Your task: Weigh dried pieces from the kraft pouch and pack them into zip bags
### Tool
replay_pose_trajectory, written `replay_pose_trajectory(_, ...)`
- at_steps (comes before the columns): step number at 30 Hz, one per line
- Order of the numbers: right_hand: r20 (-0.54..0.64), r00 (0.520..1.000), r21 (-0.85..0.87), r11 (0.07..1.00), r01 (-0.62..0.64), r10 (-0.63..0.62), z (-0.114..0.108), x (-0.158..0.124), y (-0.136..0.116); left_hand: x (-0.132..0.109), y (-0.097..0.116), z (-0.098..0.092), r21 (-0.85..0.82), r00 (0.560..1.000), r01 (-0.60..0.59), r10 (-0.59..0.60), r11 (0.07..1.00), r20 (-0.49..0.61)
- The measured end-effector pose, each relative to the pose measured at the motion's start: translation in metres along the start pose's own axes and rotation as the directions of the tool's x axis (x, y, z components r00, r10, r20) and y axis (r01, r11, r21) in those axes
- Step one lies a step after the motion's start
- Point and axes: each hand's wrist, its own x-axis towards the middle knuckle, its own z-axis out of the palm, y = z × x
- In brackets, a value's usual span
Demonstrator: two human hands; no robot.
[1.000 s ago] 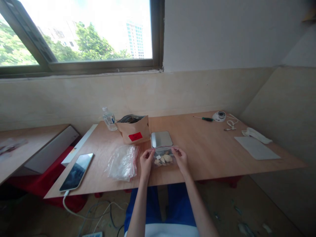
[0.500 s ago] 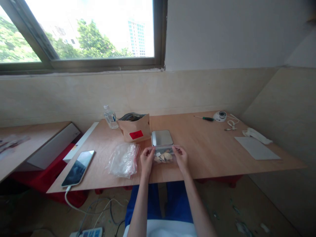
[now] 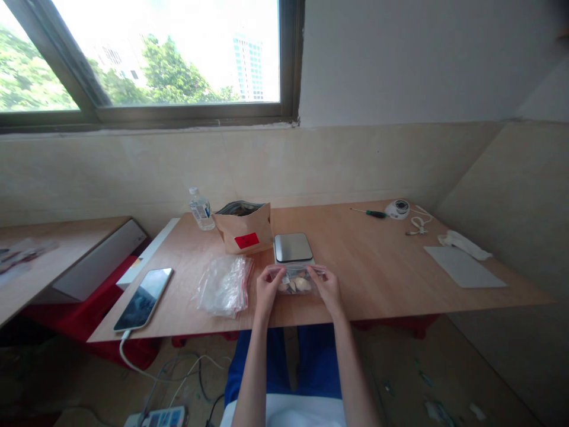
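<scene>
A small clear bag [image 3: 297, 285] with several pale, flat pieces inside lies at the table's front edge. My left hand [image 3: 269, 287] pinches its upper left side, and my right hand [image 3: 327, 286] grips the upper right side. Just behind the bag is a silver scale [image 3: 293, 247]. To the left of my left hand lies a pile of clear zip bags [image 3: 223, 287] with red edges. An open brown paper pouch [image 3: 245, 230] with a red label stands behind that pile; its contents are dark and hard to make out.
A phone [image 3: 143, 299] with a white cable lies at the left edge, and a water bottle [image 3: 201, 209] stands behind. At the right are a screwdriver [image 3: 376, 213], a white camera [image 3: 398, 209], a cable and a white sheet [image 3: 464, 267].
Both hands have drawn slightly closer together along the bag's top edge. The whole view has shifted a little.
</scene>
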Motion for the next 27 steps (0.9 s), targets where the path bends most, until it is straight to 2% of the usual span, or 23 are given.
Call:
replay_pose_trajectory(8,-0.071,0.994,-0.08,0.994,0.081,-0.086,0.002,0.0,0.003,-0.003,0.003,0.001,0.013,0.999,-0.028,0.029,1.0,-0.024)
replay_pose_trajectory(11,-0.057,0.991,-0.114,0.987,0.111,-0.118,0.001,0.0,0.002,-0.004,0.003,0.002,0.013,0.999,-0.033,0.033,0.999,-0.026)
replay_pose_trajectory(13,-0.08,0.976,-0.193,0.964,0.184,-0.202,-0.001,0.0,-0.004,-0.005,0.003,0.003,0.017,0.999,-0.031,0.031,0.999,-0.019)
replay_pose_trajectory(15,-0.104,0.934,-0.344,0.893,0.289,-0.342,-0.001,-0.002,-0.014,-0.005,0.005,0.005,0.028,0.999,-0.039,0.04,0.999,-0.01)
replay_pose_trajectory(16,-0.082,0.908,-0.428,0.837,0.34,-0.411,-0.001,-0.002,-0.021,-0.006,0.006,0.006,0.033,0.999,-0.051,0.051,0.998,-0.003)
replay_pose_trajectory(18,0.048,0.87,-0.556,0.711,0.431,-0.49,0.003,-0.005,-0.033,-0.007,0.01,0.009,0.033,0.996,-0.084,0.084,0.996,0.018)
replay_pose_trajectory(21,0.259,0.839,-0.621,0.583,0.524,-0.478,0.01,-0.008,-0.044,-0.009,0.019,0.012,0.016,0.991,-0.123,0.122,0.992,0.062)
replay_pose_trajectory(23,0.293,0.837,-0.635,0.56,0.532,-0.463,0.014,-0.009,-0.045,-0.011,0.026,0.012,0.019,0.988,-0.138,0.136,0.99,0.074)
replay_pose_trajectory(27,0.287,0.84,-0.651,0.549,0.524,-0.461,0.015,-0.008,-0.04,-0.012,0.033,0.012,0.055,0.981,-0.176,0.171,0.983,0.091)
